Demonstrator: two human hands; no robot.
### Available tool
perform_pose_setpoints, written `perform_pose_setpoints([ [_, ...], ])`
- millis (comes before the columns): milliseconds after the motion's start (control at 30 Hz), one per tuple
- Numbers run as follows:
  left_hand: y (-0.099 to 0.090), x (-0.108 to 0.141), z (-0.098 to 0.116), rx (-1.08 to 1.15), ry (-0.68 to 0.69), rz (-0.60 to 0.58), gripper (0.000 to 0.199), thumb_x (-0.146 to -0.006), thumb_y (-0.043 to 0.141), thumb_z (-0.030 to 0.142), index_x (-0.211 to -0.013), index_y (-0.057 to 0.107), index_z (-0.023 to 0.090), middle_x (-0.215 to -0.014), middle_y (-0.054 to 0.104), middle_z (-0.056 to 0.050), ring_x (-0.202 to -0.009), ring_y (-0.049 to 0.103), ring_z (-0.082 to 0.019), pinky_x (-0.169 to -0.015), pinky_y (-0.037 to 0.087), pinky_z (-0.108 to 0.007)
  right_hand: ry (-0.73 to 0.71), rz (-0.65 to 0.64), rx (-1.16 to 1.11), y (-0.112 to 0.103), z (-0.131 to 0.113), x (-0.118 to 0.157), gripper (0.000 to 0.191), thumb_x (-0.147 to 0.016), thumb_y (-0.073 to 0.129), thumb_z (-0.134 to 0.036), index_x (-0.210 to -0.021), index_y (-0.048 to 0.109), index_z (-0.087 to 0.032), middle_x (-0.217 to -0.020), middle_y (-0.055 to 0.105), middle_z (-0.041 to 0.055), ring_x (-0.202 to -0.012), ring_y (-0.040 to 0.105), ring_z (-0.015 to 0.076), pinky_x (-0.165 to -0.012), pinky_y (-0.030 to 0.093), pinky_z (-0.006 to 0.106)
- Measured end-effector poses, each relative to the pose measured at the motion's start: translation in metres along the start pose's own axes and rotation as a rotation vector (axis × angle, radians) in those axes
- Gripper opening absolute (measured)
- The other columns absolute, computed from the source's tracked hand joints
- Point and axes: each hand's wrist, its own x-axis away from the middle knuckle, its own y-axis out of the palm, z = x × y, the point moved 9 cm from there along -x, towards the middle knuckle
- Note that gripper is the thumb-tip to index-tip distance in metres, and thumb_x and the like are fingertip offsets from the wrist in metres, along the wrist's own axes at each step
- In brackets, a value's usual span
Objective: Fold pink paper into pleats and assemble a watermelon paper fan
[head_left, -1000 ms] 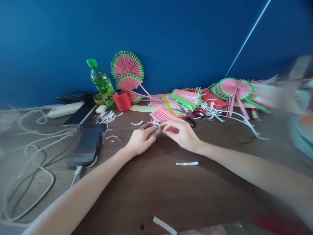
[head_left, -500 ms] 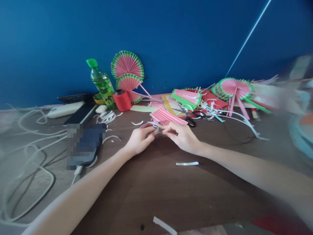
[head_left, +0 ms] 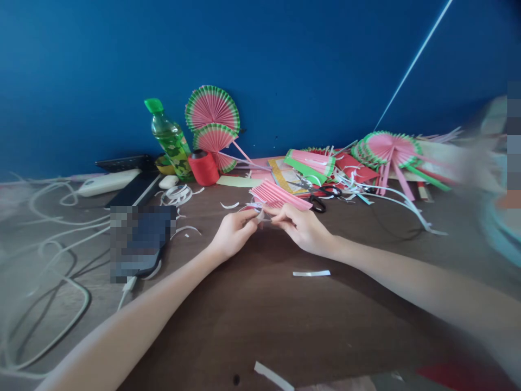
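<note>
My left hand is closed round a small roll of tape, mostly hidden by the fingers. From the right, my right hand pinches at the roll's edge, where a whitish bit of tape shows between the two hands. The fingertips of both hands almost meet. Just behind them lies a pleated piece of pink paper. Black-handled scissors rest beside that paper, partly under white strips. A short white strip lies on the table in front of my right hand.
A phone with a charging cable is at the left. Behind it stand a green-capped bottle and a red thread spool. Pink-green paper fans lean on the blue wall; more fans and paper scraps lie right.
The tape roll has turned in my fingers, so its round opening shows less. Both hands stay in nearly the same place.
</note>
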Motion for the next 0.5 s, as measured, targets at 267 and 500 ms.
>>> perform_pose_setpoints([
  [267, -0.027, -0.002, -0.014, -0.150, -0.057, 0.199, 0.027, -0.082, 0.034, 0.031, -0.068, 0.053, 0.018, -0.053, 0.044, 0.003, -0.050, 0.041, -0.011, -0.054, 0.031, -0.023, -0.006, 0.056, 0.086, -0.008, -0.005, -0.003, 0.002, -0.090, 0.042, -0.022, -0.088, 0.043, -0.023, -0.116, 0.063, 0.0089, -0.112, 0.056, 0.0194, -0.089, 0.047, 0.040],
  [500, -0.025, -0.004, -0.029, -0.860, -0.158, 0.186, 0.036, -0.088, 0.033, 0.040, -0.075, 0.061, 0.022, -0.067, 0.063, -0.005, -0.064, 0.057, -0.020, -0.055, 0.031, -0.027, 0.263, 0.108, 0.597, -0.024, 0.037, -0.006, 0.065, -0.071, 0.062, -0.026, -0.129, 0.035, -0.019, -0.134, 0.045, 0.0136, -0.127, 0.036, 0.0341, -0.102, 0.032, 0.055],
])
